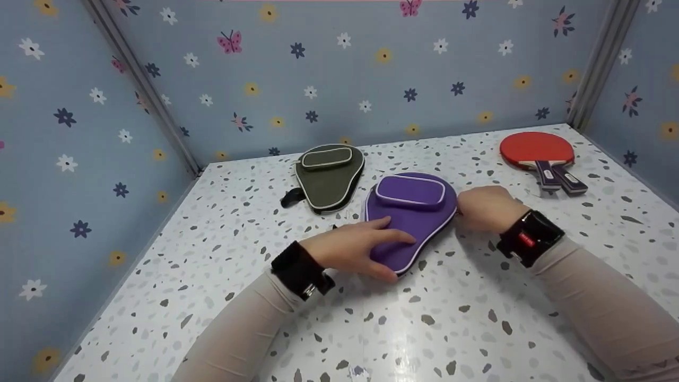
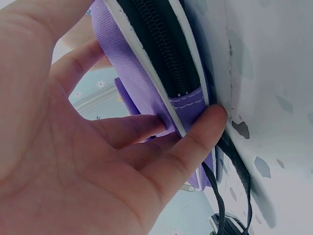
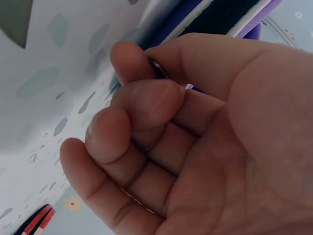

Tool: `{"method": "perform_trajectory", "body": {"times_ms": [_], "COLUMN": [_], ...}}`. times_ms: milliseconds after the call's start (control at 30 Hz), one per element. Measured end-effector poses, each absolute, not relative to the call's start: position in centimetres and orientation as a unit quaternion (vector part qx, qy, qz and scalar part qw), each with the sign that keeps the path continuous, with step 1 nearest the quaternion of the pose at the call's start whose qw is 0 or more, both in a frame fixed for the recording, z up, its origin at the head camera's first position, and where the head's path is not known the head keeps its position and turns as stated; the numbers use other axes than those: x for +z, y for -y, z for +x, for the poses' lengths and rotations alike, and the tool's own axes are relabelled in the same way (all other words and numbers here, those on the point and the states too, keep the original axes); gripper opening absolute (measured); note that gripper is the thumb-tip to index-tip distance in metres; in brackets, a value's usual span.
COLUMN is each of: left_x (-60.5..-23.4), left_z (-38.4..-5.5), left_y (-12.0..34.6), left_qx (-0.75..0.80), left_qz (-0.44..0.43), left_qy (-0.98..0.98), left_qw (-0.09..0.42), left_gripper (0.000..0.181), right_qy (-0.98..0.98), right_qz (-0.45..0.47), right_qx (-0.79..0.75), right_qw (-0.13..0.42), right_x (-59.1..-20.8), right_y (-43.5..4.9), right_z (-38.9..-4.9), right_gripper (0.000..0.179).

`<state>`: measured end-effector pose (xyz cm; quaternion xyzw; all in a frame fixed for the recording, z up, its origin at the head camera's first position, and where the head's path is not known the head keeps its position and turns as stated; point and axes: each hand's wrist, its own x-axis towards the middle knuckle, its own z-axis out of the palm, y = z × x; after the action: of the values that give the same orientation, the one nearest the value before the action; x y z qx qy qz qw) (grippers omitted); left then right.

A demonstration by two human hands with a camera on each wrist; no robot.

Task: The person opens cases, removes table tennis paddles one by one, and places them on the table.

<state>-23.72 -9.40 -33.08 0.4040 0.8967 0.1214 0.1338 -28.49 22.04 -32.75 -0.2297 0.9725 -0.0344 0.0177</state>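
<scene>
A purple paddle-shaped case [image 1: 403,233] with white piping and a raised front pocket lies on the table. My left hand [image 1: 360,246] rests on its narrow lower part, fingers spread across the fabric. From the left wrist, several fingertips press the case's side, beside the end of a black zipper [image 2: 164,54]; black cord loops [image 2: 239,166] hang nearby. At the case's right edge, my right hand [image 1: 488,208] has its fingers curled. It pinches a small metal zipper pull [image 3: 159,68] between thumb and index finger, mostly hidden by the fingertips.
An olive-green case [image 1: 329,183] of the same shape lies behind and left, with a black strap [image 1: 293,197] beside it. Two table tennis paddles [image 1: 538,148], the upper one red-faced, are stacked at the back right. Flower-patterned panels [image 1: 339,69] enclose the speckled table [image 1: 212,239].
</scene>
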Motion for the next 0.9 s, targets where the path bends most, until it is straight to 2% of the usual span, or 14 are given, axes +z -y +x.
{"method": "perform_trajectory", "body": {"times_ms": [900], "left_x": [-33.1], "left_z": [-23.6], "left_y": [9.2], "left_qx": [0.119], "left_qz": [0.401], "left_qy": [-0.899], "left_qw": [0.132], "left_gripper": [0.081], "right_qy": [-0.959], "right_qz": [-0.28], "right_qx": [-0.004], "right_qw": [0.026], "right_x": [-31.6], "right_y": [-20.0], "right_z": [-26.2], "right_gripper": [0.017]}}
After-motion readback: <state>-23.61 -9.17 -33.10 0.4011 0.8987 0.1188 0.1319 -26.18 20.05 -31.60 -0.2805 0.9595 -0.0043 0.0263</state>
